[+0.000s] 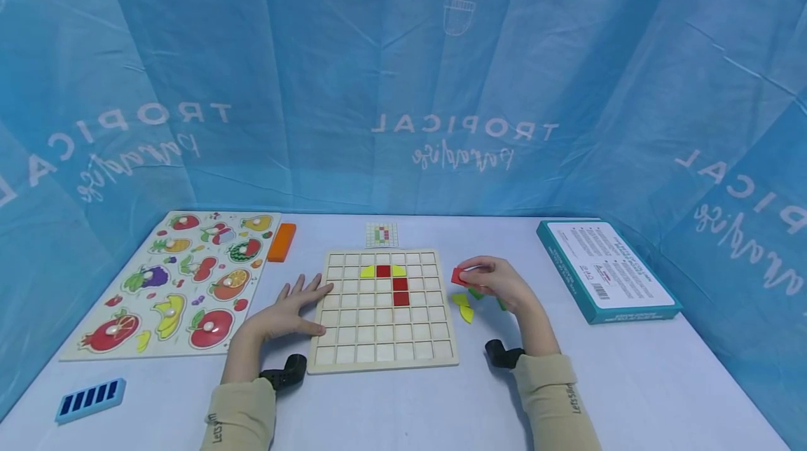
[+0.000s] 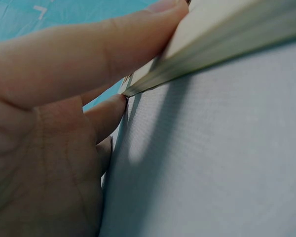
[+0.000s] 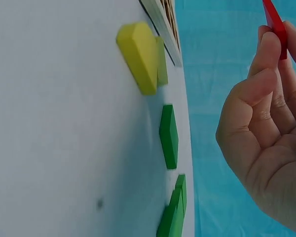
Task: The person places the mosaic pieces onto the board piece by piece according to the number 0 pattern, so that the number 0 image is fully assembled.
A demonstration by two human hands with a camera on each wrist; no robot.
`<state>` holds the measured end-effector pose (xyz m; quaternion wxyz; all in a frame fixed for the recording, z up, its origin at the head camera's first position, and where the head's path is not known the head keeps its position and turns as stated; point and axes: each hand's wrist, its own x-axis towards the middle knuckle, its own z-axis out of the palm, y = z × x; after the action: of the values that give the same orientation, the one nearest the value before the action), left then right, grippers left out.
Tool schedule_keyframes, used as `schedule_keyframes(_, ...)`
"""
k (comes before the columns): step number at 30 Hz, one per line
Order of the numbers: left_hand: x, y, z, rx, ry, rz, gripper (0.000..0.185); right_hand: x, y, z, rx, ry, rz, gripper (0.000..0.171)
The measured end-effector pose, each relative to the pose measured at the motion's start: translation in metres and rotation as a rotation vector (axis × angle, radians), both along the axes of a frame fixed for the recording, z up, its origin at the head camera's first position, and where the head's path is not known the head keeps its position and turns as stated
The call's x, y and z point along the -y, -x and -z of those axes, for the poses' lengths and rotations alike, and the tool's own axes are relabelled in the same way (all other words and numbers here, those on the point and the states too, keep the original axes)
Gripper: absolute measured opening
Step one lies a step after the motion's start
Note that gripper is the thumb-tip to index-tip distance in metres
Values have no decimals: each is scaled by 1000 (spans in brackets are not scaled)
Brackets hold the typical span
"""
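A wooden grid board (image 1: pixel 384 318) lies in the middle of the table, its cells framed by thin raised strips. Three red square tiles (image 1: pixel 401 291) and two yellow curved pieces (image 1: pixel 368 272) sit in its upper cells. My left hand (image 1: pixel 285 312) rests at the board's left edge, fingers spread, with thumb and fingertips touching the frame. Right of the board, my right hand (image 1: pixel 501 283) pinches a red tile (image 3: pixel 276 27) between thumb and fingers, raised above the table. Below that hand lie loose yellow pieces (image 1: pixel 464 307) and green pieces (image 3: pixel 169 137).
A small pattern card (image 1: pixel 382 234) lies behind the board. On the left are a fruit puzzle board (image 1: pixel 208 283), an orange block (image 1: pixel 281 242) and a blue slotted piece (image 1: pixel 91 400). A teal box (image 1: pixel 608 270) lies at the right. Blue curtain hangs behind.
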<state>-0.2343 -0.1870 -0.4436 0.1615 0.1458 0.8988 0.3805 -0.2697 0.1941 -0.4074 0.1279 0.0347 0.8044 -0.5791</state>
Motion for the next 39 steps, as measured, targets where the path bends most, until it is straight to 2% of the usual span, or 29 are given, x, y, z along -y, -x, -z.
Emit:
schedule_keyframes(8,0,1,1,-5,6,6,90,11,2,2,-16,0,-64,34)
schedule_keyframes(17,0,1,3,-11,4,11,90,32,3,0,4,3,-78,30)
schedule_keyframes(25,-1,1,1,-14,6,12,90,48,2,2,-20,49,-184,21)
schedule_keyframes(39,0,0,1,-1,-4,3,90,74,-6,0,-47,-75,-309,17)
